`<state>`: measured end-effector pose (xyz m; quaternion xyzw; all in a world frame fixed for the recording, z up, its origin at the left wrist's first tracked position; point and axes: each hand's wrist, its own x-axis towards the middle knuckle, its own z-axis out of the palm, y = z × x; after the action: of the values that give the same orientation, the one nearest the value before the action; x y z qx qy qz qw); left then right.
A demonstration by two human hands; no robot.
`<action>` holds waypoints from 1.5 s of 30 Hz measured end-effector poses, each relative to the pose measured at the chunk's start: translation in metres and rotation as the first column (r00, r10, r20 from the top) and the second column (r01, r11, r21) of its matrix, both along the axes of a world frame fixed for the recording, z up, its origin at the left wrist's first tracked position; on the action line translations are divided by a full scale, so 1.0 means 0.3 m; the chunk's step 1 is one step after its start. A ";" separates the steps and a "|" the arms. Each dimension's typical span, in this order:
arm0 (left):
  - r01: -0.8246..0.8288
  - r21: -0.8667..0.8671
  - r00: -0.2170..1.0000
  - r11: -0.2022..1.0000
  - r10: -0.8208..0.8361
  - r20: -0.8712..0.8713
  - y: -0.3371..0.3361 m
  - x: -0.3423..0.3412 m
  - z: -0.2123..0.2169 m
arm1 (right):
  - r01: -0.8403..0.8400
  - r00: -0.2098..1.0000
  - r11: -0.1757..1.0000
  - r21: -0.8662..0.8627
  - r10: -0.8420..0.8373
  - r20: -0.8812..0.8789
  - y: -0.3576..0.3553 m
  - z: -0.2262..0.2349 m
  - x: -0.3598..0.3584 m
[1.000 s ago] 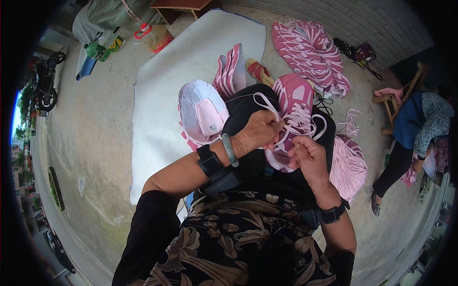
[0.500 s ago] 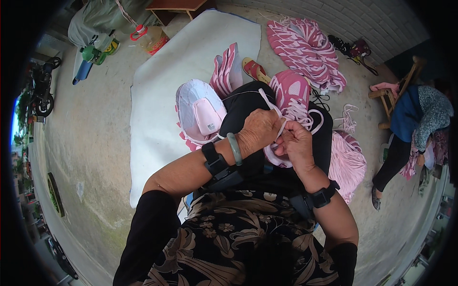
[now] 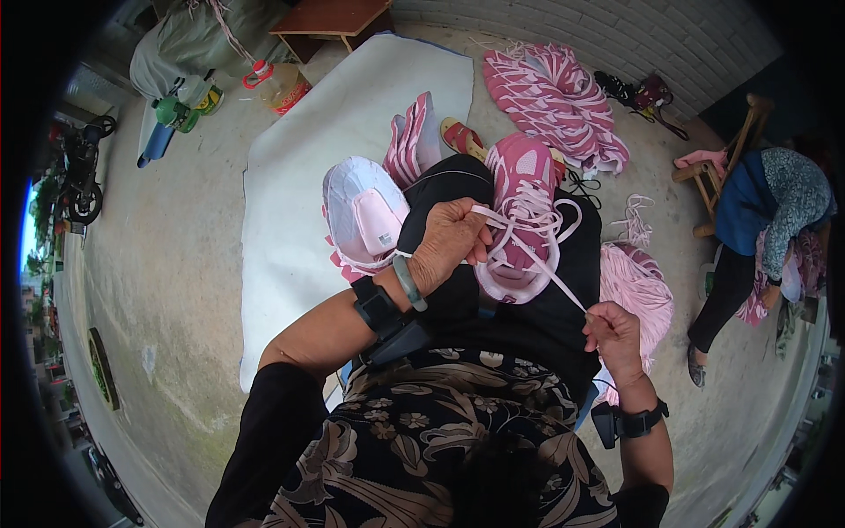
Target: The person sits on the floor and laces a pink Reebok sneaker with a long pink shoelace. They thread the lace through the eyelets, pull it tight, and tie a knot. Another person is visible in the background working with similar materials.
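A pink sneaker (image 3: 521, 189) with white trim rests across my lap, its toe pointing away from me. My left hand (image 3: 454, 236) is closed on a pale pink shoelace (image 3: 502, 220) at the left of the shoe's opening. Lower down on the right, my right hand (image 3: 616, 336) pinches the lace's other end, drawn out taut from the shoe. Between the two hands the lace crosses over the tongue, and a loose loop curves out at the right. Beside my left knee is a stack of pink and white shoe uppers (image 3: 363, 216).
A large white sheet (image 3: 290, 238) covers the ground at the left. More striped uppers (image 3: 559, 110) are heaped ahead, and a bundle of pink laces (image 3: 635, 290) hangs at my right. A person (image 3: 766, 211) bends over at the far right by a wooden chair (image 3: 748, 150).
My hands have come apart. The right one has moved down and right, pulling the lace tight, while the left has shifted slightly left. More of the shoe's opening shows now.
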<state>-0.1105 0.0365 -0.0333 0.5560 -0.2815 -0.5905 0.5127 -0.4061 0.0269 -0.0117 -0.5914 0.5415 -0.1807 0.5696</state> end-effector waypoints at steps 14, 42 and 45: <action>0.629 -0.167 0.131 0.759 0.108 0.986 -0.060 -0.188 0.045 | -0.128 0.992 0.762 -0.635 0.108 -0.070 -0.146 -0.114 0.266; 0.298 0.311 0.821 0.902 -0.409 0.399 0.262 0.244 0.055 | 0.106 0.876 0.938 0.329 -0.245 0.415 -0.232 -0.108 0.265; 0.000 0.213 0.901 0.977 -0.093 0.424 0.273 0.313 -0.023 | 0.124 0.877 0.946 0.298 -0.246 0.413 -0.209 -0.096 0.274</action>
<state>-0.0166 0.1184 -0.0404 0.7165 -0.3379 -0.4910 0.3625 -0.3238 -0.0359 -0.0406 -0.3985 0.4704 -0.2917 0.7313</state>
